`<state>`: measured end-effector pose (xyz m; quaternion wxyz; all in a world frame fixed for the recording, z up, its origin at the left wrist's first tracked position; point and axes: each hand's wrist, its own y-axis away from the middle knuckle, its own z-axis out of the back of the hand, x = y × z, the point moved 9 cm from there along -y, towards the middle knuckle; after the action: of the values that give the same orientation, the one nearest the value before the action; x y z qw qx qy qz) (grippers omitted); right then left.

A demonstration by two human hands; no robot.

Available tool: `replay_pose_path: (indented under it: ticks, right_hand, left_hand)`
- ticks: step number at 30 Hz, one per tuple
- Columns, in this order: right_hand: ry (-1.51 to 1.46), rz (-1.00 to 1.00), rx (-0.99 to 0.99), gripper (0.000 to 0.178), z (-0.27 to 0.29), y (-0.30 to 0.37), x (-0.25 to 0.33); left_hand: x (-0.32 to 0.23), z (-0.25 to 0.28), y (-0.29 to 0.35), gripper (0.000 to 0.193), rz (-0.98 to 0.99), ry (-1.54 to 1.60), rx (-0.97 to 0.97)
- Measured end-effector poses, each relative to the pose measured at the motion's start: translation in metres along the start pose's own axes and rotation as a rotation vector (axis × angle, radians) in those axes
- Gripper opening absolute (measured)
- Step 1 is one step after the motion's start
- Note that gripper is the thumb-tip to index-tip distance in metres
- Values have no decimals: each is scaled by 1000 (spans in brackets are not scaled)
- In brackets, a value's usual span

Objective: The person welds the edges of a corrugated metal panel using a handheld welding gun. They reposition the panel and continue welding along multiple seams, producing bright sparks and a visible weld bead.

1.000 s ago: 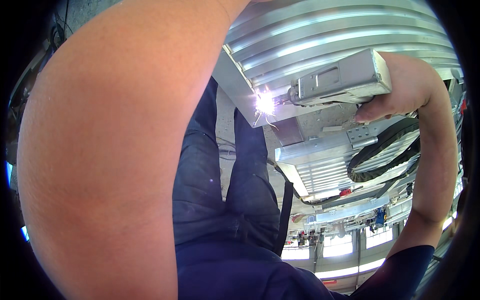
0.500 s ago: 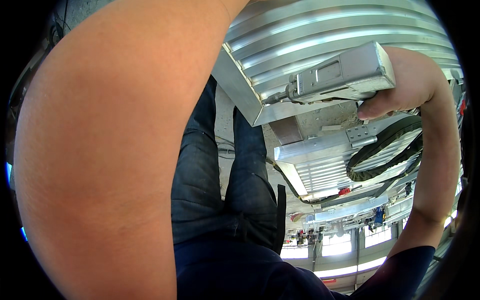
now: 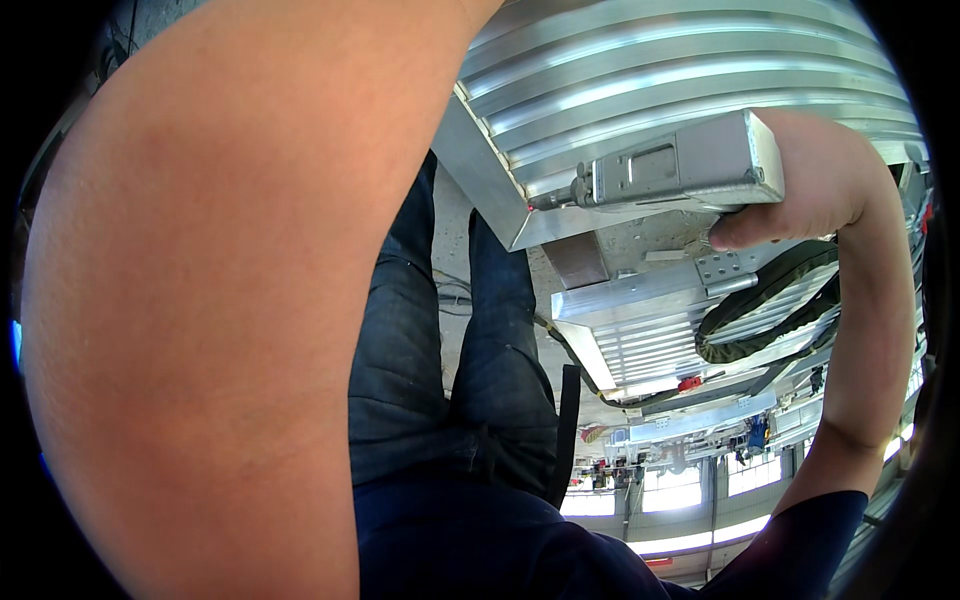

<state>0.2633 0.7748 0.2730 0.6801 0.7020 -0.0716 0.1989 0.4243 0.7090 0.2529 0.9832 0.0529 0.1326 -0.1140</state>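
My right hand is closed round the back of a boxy silver handheld laser welding gun; its grip is mostly hidden. The gun's narrow nozzle points left at the corner of a ribbed aluminium panel. A small red light spot shows at the nozzle's tip, beside the panel's flat edge frame. My left forearm fills the left side and reaches up past the top edge. The left hand itself lies outside the picture.
Below the gun is a second ribbed aluminium panel with a perforated metal bracket. A dark sleeved hose loops over it. My legs stand beside the panels, with cables on the floor.
The gun has tilted slightly, its rear end lower and its body more level. A red spot now shows at the nozzle tip. The panel appears shifted slightly right.
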Motion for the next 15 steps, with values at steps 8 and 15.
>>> replay_pose_path:
  ticks: [8, 15]
  right_hand:
    - [-19, 40, -23, 54, 0, 0, -1]
    - [-38, 121, -40, 57, 0, 5, 0]
  left_hand:
    - [-5, 4, 6, 78, 108, 40, 145]
    - [-4, -6, 1, 80, 106, -14, 115]
